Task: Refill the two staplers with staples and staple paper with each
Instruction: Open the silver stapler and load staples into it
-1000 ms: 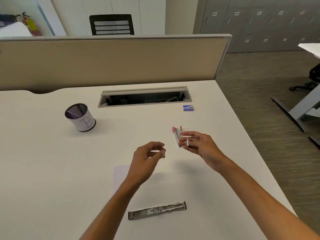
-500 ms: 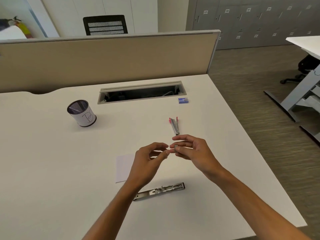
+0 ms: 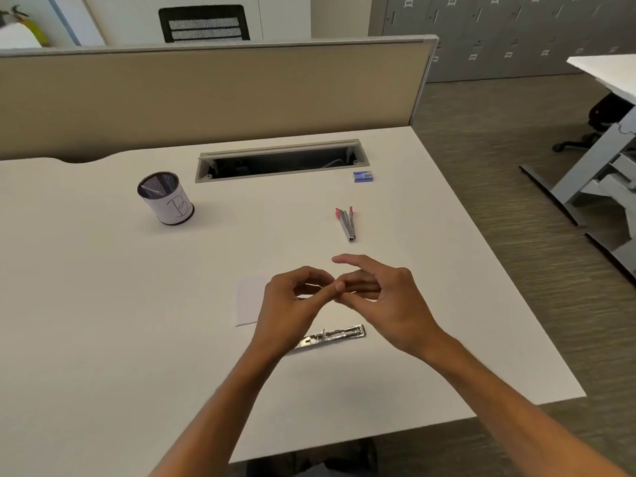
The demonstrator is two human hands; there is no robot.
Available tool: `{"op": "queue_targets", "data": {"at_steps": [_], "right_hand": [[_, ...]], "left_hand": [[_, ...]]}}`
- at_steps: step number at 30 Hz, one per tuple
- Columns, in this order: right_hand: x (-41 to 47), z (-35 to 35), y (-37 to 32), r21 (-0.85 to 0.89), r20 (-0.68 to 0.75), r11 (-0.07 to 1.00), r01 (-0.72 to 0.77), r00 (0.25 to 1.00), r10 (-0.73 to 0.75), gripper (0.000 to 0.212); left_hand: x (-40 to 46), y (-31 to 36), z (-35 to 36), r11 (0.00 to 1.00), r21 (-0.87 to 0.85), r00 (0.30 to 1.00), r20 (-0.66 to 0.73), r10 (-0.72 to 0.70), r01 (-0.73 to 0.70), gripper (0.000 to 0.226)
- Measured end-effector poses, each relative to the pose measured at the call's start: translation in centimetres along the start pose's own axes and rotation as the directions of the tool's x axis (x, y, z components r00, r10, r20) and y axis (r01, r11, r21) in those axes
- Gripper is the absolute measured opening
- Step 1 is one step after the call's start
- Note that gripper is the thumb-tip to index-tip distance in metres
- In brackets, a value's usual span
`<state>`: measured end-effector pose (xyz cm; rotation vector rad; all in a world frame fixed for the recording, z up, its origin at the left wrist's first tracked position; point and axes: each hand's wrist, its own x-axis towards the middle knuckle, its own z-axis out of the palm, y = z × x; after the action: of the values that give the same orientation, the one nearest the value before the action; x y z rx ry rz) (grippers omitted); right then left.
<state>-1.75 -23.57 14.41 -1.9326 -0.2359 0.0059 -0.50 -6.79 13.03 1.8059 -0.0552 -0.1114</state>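
Head view showed a black mesh pen cup (image 3: 166,197) beyond the left hand (image 3: 290,306), contents unclear; its fingertips met the right hand (image 3: 382,297), the pinched item hidden.

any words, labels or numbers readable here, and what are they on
"B": one large handwritten letter, as best it reads, on the white wrap of the mesh pen cup.
Blue staple box: has print, too small to read.
Grey lockers: small tags on the doors, too blurred to read.
Nothing else legible.

Two staplers: one red-tipped metal stapler (image 3: 346,224), one opened-flat silver stapler (image 3: 331,337). One small blue staple box (image 3: 363,176). One white paper sheet (image 3: 248,301). One black mesh pen cup (image 3: 166,197). Two hands.
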Motion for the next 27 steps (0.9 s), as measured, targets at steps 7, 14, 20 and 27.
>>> {"op": "queue_targets", "data": {"at_steps": [7,14,20,27], "right_hand": [[-1.8,1.1,-0.1,-0.322,0.029,0.903,0.286,0.956,-0.293,0.049],[-3.0,1.7,0.5,-0.317,-0.002,0.898,0.304,0.947,-0.322,0.036],[-4.0,2.0,1.3,-0.151,-0.081,0.98,0.132,0.986,-0.145,0.019],[-5.0,2.3,2.3,0.036,-0.1,0.996,-0.077,0.992,0.08,0.014]], "left_hand": [[-2.1,0.4,-0.6,0.982,-0.086,0.983,0.082,-0.162,0.168,0.017],[-3.3,-0.1,-1.0,0.969,-0.157,0.979,0.099,-0.177,0.191,0.015],[-3.7,-1.0,-1.3,0.968,-0.18,0.981,0.116,-0.153,0.173,0.015],[-3.9,-1.9,-0.9,0.977,-0.155,0.983,0.131,-0.126,0.146,0.014]]}}
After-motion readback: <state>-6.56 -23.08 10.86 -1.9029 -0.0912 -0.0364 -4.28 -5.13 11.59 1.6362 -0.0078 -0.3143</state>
